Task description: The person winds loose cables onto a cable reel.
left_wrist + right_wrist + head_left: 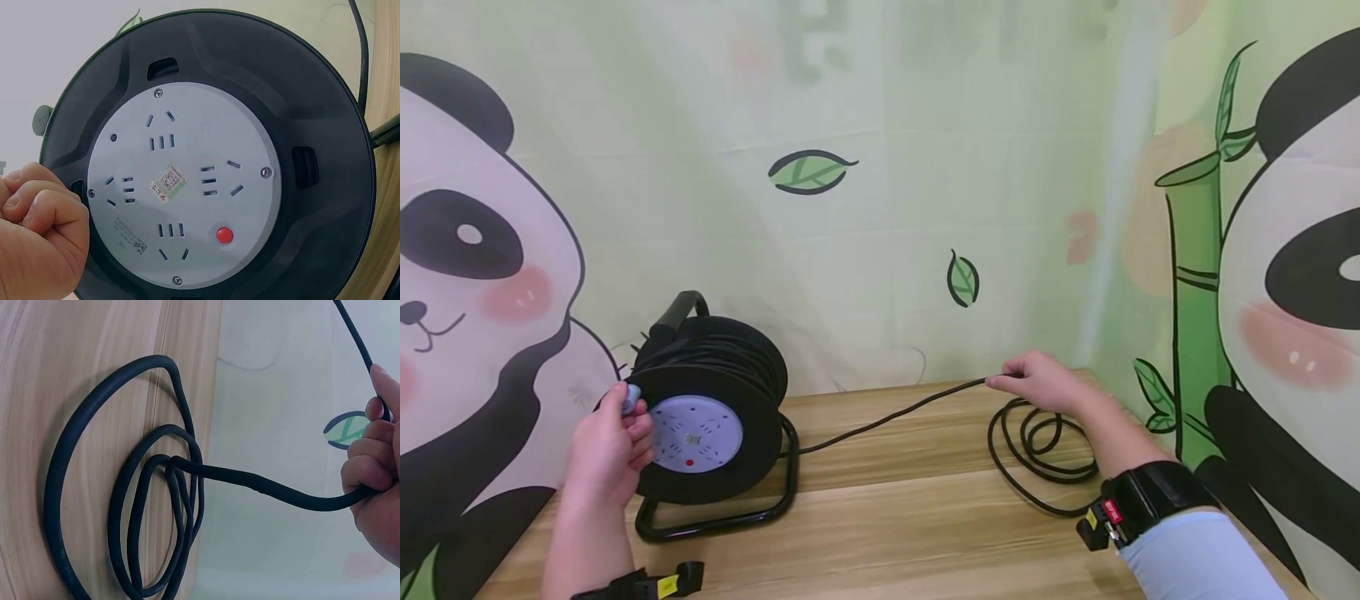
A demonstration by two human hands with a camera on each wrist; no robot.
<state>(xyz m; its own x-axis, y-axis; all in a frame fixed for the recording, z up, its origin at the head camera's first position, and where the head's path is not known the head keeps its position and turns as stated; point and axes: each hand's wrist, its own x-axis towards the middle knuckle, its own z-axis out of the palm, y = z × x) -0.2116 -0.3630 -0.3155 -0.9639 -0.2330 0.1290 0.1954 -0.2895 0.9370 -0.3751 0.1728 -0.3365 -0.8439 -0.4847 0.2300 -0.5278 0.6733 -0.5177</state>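
A black cable reel (715, 417) with a pale round socket panel (187, 125) stands on the left, wound with black cable. My left hand (610, 450) is at the reel's left edge, thumb and fingers curled round a small light-blue knob (631, 398). In the left wrist view, the curled fingers of that hand (44, 231) overlap the rim. Over on the right, my right hand (1041, 383) grips the black cable (887, 419), which runs from the reel up to it. From the fist (378, 462), the cable goes down to loose coils (119, 487) on the table.
The reel rests on a black tube frame (722, 527) and has a carrying handle (681, 312) on top. Beneath lies a wood-grain table (880, 533). A cloth backdrop (880, 217) with pandas and leaves rises behind and at both sides.
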